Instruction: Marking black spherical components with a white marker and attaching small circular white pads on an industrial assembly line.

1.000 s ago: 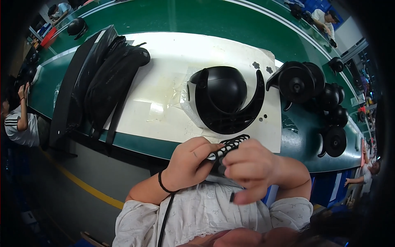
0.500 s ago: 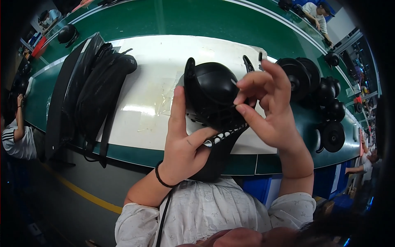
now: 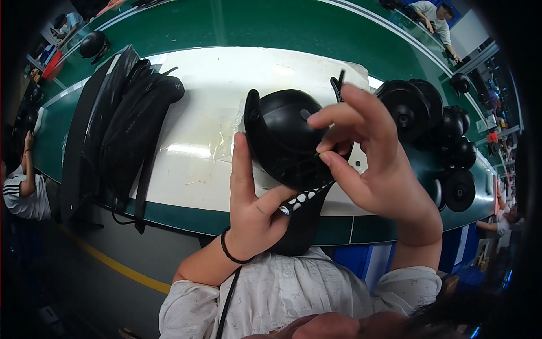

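Holds a narrow black strip with white oval spots (image 3: 305, 197) in the left hand (image 3: 257, 220), clamping thumb and curled fingers on its left end and pointing the forefinger straight up beside a black crescent-shaped plastic piece (image 3: 268, 156). Wears a thin black cord band (image 3: 228, 248) on the left wrist. Holds the right hand (image 3: 370, 152) above the strip's right end, pressing thumb and a fingertip together in front of the crescent; cannot tell about anything pinched between those tips. Has the strip low before the body, just below the crescent, near the front edge of the green tabletop (image 3: 180, 219). Shows a glossy black dome-shaped shell (image 3: 289, 113) behind the crescent, over a flat white sheet (image 3: 197, 107) on the tabletop. Shows at left a long black fabric bag (image 3: 144, 121) lying aslant beside a long black panel (image 3: 84, 135), and at right a cluster of round black pieces (image 3: 403, 117).
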